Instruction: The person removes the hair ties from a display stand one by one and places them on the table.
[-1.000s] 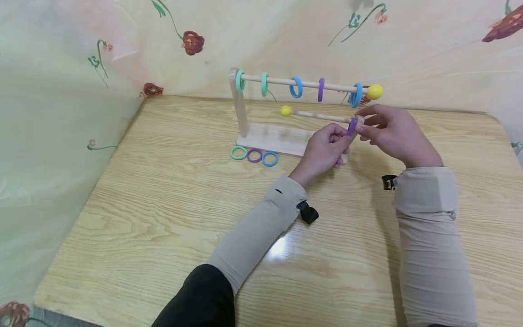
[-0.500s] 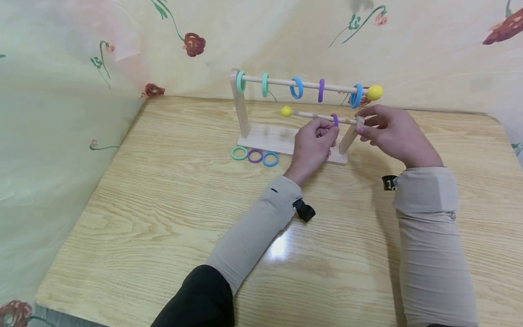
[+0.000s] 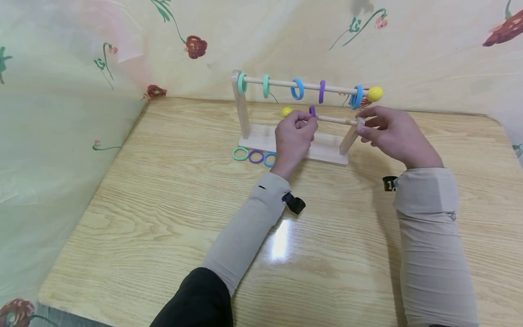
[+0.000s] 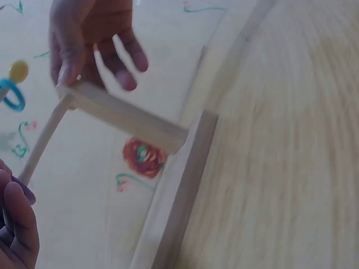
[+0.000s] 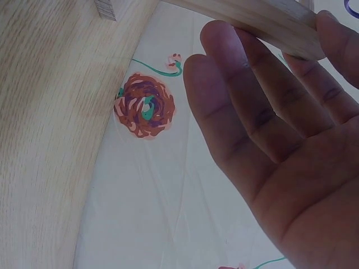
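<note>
Left forearm [image 3: 249, 234] points toward 1 o'clock; left hand [image 3: 292, 143] curled in a pinch grip. Right forearm [image 3: 433, 245] points toward 12 o'clock; right hand [image 3: 398, 134] angled toward 10 o'clock, fingertip grip.

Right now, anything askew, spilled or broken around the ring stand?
Nothing stands out. The wooden stand sits upright, the left hand pinches a purple ring on the lower rod, the right hand grips the short post, and three loose rings lie flat in a row.
</note>
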`<state>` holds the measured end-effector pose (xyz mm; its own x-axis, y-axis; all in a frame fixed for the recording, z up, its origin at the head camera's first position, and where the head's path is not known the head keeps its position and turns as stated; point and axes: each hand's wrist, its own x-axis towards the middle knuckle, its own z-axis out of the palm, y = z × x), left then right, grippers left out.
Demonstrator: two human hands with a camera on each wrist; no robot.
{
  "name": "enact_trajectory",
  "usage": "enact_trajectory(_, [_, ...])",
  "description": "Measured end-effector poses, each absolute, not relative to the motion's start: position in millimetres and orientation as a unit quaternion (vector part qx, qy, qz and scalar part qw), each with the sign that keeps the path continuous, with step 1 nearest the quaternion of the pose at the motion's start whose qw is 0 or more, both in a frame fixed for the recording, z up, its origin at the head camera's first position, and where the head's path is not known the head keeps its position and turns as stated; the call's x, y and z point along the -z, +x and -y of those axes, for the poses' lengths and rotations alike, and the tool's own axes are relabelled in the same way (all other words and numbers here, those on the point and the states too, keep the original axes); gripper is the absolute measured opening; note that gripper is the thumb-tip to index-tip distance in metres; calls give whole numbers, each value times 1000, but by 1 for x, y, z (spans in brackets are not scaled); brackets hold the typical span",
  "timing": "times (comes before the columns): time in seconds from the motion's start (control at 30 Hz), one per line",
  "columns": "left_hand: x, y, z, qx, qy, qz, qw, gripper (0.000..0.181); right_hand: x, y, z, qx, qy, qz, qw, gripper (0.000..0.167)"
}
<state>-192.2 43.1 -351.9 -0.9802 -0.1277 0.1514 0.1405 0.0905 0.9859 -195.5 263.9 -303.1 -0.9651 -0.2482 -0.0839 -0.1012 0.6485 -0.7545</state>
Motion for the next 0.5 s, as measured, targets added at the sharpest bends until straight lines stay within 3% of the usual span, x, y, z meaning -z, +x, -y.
enact_trajectory(0.5, [341,-202,6,670,40,732,120,6,303,-195,-264,404,-95,-905,96,41])
